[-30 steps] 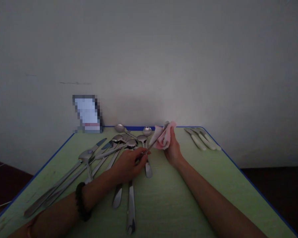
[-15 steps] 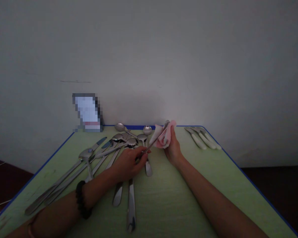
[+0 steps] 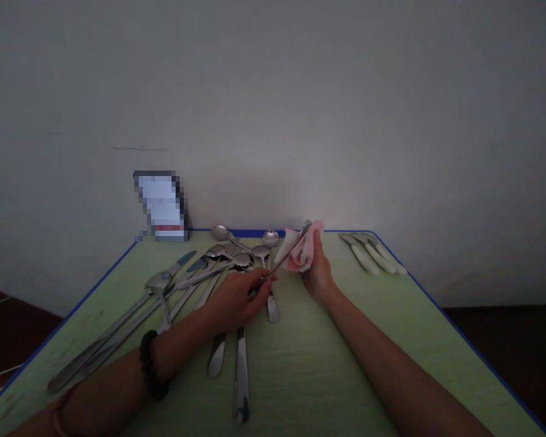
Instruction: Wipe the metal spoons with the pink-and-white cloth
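Next to nothing has moved since the earlier frame: both hands keep the same hold, and the whole scene sits only a touch higher or lower in view. Fingers of the left hand (image 3: 234, 300) are pinched around the near end of a thin metal utensil (image 3: 279, 263), which slants up and away to the right, above the table (image 3: 327, 364). Its far end is wrapped in a pink and white cloth (image 3: 304, 258), with a grey tip poking out at the top; the folds hide what kind of utensil it is. Fingers of the right hand (image 3: 318, 273) are closed around the cloth from the right side, mostly hidden behind it. Under and around the left hand lies a loose heap of spoons (image 3: 219, 232) and knives (image 3: 185, 261), some crossing one another; the hand and its forearm, with a dark bracelet (image 3: 153, 364) at the wrist, cover several handles. Well apart on the right, three forks (image 3: 382, 261) with white handles lie side by side near the table's blue edge. At the back left, a blurred-out screen (image 3: 161, 203) leans near the wall (image 3: 346, 121), behind the heap.
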A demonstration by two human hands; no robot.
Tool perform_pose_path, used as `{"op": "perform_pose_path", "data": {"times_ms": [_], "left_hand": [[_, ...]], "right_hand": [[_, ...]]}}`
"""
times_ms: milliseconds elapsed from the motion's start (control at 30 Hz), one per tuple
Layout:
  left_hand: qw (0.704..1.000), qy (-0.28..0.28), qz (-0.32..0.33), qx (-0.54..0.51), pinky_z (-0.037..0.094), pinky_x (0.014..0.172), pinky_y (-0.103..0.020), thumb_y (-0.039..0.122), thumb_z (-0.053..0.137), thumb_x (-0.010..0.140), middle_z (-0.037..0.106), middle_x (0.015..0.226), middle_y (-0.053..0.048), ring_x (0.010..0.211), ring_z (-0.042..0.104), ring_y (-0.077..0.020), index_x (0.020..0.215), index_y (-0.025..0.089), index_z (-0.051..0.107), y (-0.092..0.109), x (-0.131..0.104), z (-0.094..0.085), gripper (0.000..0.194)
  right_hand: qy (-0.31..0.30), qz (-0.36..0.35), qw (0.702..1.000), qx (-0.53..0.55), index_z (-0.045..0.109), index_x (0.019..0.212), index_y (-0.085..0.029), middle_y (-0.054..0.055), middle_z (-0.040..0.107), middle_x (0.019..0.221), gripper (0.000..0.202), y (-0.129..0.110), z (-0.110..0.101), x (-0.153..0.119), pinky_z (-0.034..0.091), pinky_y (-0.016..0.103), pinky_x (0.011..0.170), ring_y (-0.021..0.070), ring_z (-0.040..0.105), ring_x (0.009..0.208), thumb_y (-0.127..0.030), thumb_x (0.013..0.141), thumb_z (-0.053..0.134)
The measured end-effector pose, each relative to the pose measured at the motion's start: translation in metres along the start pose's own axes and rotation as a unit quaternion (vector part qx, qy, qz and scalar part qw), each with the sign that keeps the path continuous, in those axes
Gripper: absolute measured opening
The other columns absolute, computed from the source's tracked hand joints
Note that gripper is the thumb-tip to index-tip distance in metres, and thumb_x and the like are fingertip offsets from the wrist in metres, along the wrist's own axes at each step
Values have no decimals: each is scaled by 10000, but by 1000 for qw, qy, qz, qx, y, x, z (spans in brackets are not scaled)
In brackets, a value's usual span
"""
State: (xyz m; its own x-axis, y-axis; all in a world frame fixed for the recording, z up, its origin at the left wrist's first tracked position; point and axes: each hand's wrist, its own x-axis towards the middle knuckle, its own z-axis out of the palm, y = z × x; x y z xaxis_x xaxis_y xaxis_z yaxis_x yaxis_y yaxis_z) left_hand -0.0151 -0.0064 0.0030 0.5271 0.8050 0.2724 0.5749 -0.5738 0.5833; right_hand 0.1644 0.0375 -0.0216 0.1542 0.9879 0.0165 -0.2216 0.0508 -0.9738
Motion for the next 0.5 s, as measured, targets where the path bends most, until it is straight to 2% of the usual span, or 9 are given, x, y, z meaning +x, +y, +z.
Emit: {"op": "perform_pose_path", "data": {"times_ms": [500], "left_hand": [[1000,7,7,11,263,454,-191,262,410,861,501,482,57,398,374,-72,966,156,628,-1,0,1,264]], "right_hand": [[3,0,1000,17,669,960,-197,25,696,746,683,-2,2,-1,431,305,739,201,624,780,-752,716,354]]}}
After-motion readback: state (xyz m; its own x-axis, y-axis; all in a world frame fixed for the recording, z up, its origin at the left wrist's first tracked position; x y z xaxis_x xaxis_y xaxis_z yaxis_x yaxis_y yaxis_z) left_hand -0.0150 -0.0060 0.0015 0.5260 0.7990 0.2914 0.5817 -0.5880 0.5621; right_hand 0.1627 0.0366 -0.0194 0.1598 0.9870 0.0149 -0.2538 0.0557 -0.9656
